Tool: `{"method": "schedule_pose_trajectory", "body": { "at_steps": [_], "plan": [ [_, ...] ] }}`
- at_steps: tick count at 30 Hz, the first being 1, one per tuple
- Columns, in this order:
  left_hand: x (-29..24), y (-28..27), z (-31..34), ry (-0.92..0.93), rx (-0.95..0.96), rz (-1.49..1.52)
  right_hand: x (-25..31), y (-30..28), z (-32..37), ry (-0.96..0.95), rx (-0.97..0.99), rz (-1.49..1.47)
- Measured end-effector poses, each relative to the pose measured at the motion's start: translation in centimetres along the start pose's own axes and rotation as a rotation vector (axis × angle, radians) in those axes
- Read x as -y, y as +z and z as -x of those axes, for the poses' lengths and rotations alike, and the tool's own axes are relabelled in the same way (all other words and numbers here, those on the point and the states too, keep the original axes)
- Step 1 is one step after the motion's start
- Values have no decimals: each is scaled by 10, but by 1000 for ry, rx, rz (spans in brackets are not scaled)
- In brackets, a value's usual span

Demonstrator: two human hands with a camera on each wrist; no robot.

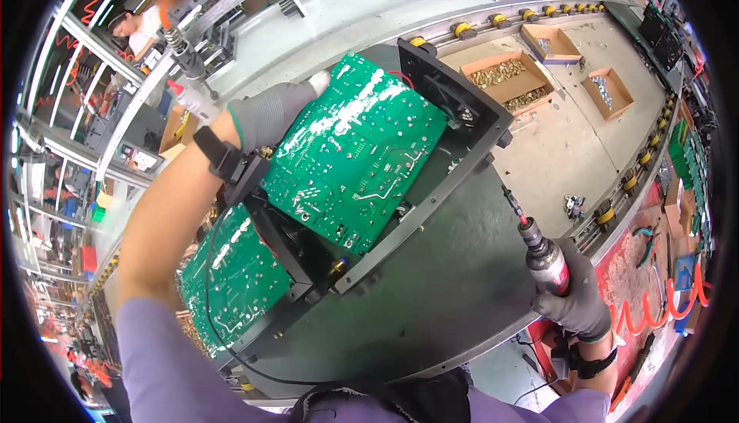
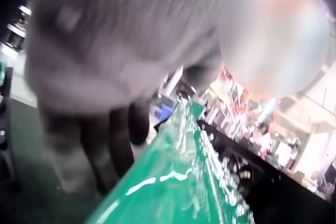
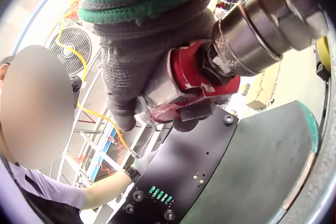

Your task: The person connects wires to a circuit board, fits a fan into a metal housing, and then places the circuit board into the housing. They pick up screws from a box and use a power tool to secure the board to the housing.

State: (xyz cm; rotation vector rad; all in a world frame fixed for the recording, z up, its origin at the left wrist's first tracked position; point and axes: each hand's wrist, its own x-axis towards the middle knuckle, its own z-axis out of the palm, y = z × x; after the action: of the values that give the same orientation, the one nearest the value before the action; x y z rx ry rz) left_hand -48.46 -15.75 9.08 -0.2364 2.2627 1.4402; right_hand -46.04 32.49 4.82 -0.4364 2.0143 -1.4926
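Note:
A green circuit board (image 1: 358, 153) is tilted over a black metal chassis (image 1: 454, 180). My gloved left hand (image 1: 277, 111) grips the board's upper left edge; its fingers are partly hidden behind the board. The left wrist view shows that hand (image 2: 115, 61) blurred, fingers pointing down beside the board (image 2: 168, 182). My gloved right hand (image 1: 577, 292) is wrapped round a red and silver power screwdriver (image 1: 547, 261), its bit pointing up and left, apart from the chassis. In the right wrist view the hand (image 3: 152, 61) holds the driver (image 3: 194, 71) above the chassis's black panel (image 3: 194, 155).
A second green board (image 1: 239, 277) lies at the lower left. Cardboard trays (image 1: 512, 80) of small metal parts stand beyond a curved roller rail (image 1: 631, 180). Pliers (image 1: 645, 246) and a coiled red hose (image 1: 662, 311) are at the right. A person (image 1: 138, 29) is at the upper left.

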Motion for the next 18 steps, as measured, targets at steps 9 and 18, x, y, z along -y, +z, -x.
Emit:
{"method": "schedule_pose_trajectory", "body": {
  "at_steps": [9, 18],
  "plan": [
    [-38, 21, -6, -149, -252, -452, -6, 2, -8, 8, -11, -38],
    [-33, 83, 114, 468, -392, -908, -28, -8, 3, -12, -11, -11]
  ]
}}
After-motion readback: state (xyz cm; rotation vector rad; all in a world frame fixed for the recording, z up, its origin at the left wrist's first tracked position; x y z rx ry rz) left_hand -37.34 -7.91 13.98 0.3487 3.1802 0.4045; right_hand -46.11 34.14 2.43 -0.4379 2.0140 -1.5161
